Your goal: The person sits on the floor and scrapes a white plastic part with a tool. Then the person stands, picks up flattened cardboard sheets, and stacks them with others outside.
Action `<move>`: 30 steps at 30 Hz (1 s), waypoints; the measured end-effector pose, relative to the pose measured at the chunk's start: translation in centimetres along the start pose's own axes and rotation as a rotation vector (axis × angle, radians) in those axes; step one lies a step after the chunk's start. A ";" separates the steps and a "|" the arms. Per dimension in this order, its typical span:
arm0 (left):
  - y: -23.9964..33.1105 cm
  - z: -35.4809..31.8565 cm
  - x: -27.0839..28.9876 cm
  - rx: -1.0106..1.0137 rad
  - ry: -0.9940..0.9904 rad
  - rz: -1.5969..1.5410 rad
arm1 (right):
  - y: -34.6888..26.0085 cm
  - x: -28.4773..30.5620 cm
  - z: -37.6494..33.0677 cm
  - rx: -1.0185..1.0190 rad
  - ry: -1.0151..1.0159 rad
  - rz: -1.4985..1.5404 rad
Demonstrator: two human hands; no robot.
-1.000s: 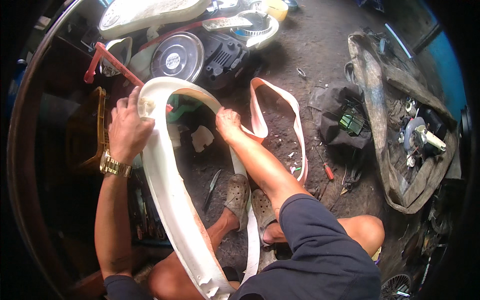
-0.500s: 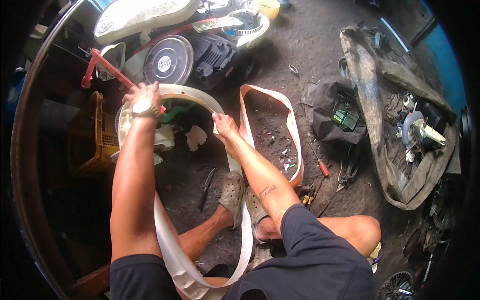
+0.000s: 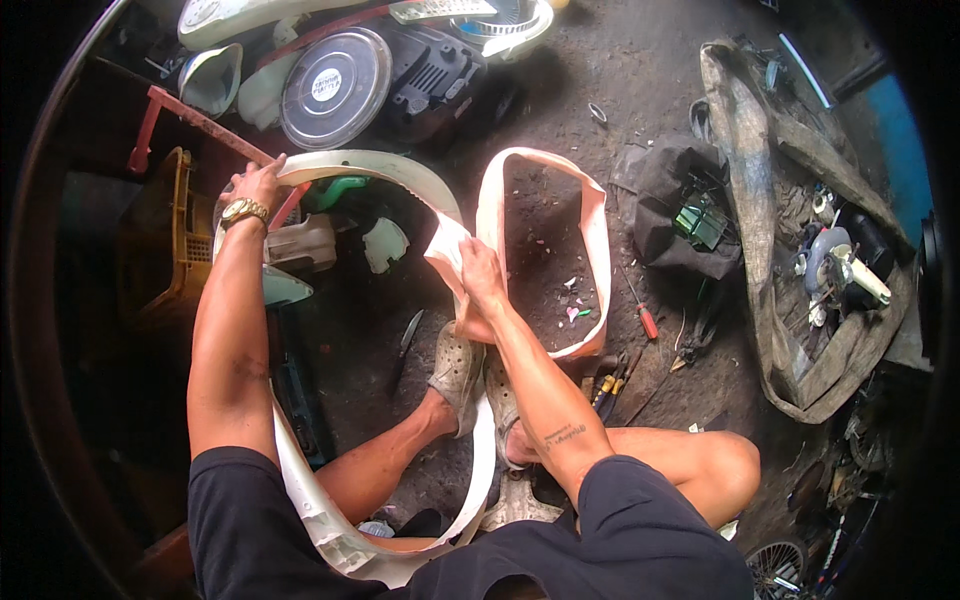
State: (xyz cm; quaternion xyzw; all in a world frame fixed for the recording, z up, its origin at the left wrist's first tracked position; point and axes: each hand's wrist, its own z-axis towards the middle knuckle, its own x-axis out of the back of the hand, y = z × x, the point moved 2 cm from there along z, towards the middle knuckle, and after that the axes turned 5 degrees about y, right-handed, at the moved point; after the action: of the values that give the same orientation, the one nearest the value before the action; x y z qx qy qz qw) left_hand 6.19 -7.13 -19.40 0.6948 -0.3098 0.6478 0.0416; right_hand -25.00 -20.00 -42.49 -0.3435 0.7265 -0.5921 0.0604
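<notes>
A large white oval plastic band (image 3: 375, 165) stands around my lower legs, its near end (image 3: 345, 550) by my lap. My left hand (image 3: 255, 185), with a watch on the wrist, is closed over the band's far left edge, beside a red metal bar (image 3: 210, 125). My right hand (image 3: 482, 275) is closed on the band's right side, where the plastic is bent into a fold (image 3: 447, 250). Right of that hand, a second, pinkish-white loop of band (image 3: 597, 250) stands on the dirt floor. A knife (image 3: 408, 335) lies on the ground inside the big band.
A round grey lid (image 3: 335, 88) and a black plastic housing (image 3: 435, 85) sit at the far left. A yellow crate (image 3: 185, 235) stands left of my left arm. At right are a red-handled screwdriver (image 3: 646, 318), pliers (image 3: 615, 385), a black bag (image 3: 660, 235) and an open sack (image 3: 755, 260) of scrap.
My right hand has drawn the band's side toward me and slightly right, folding it. My left hand has shifted a little left on the rim. The whole view has moved slightly.
</notes>
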 end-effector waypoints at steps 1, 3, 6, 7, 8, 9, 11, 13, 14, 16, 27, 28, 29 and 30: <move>-0.3 0.1 -0.2 -0.001 0.006 0.003 | 0.7 0.4 -0.8 0.061 0.045 -0.020; -0.1 -0.1 -0.3 0.029 0.002 0.012 | 1.4 1.4 -1.9 0.107 0.086 -0.037; 0.5 -0.2 0.2 0.010 0.003 0.006 | -0.5 5.5 -5.7 0.042 0.098 -0.062; 0.6 0.1 0.3 0.005 0.023 0.012 | -0.8 6.4 -6.5 0.032 0.106 -0.075; 0.6 0.3 -0.2 0.000 0.034 0.016 | -0.9 7.6 -8.1 0.016 0.110 -0.094; -1.3 1.3 -1.6 0.043 0.070 -0.011 | -2.0 8.8 -10.5 0.065 0.087 -0.026; 0.4 1.7 -0.2 0.040 0.068 0.124 | -3.5 14.1 -16.6 0.141 0.182 0.008; 1.4 1.5 0.9 0.028 0.096 0.101 | -5.3 21.1 -20.7 0.120 0.231 -0.049; -0.1 2.2 -0.3 0.020 0.190 0.087 | -6.9 24.2 -21.2 0.077 0.209 -0.062; 4.7 -1.3 4.0 -0.009 0.152 0.055 | -11.7 28.5 -20.7 0.308 0.351 0.140; 20.0 -27.0 21.1 -1.294 0.373 -0.599 | -37.3 41.7 -29.5 1.157 0.618 0.160; 21.0 -29.6 21.5 -1.254 0.228 -0.692 | -39.0 42.4 -31.3 1.190 0.689 0.213; 22.1 -32.6 21.9 -1.202 0.086 -0.791 | -40.6 42.9 -33.0 1.216 0.761 0.259; 22.7 -35.4 23.6 -1.211 0.021 -0.756 | -42.1 43.5 -34.0 1.235 0.782 0.287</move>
State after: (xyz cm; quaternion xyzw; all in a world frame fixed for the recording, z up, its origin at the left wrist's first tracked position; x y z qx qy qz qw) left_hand -36.55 -18.02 0.19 0.6031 -0.3528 0.3099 0.6448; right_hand -56.78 -19.64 19.23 0.0871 0.2676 -0.9579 0.0566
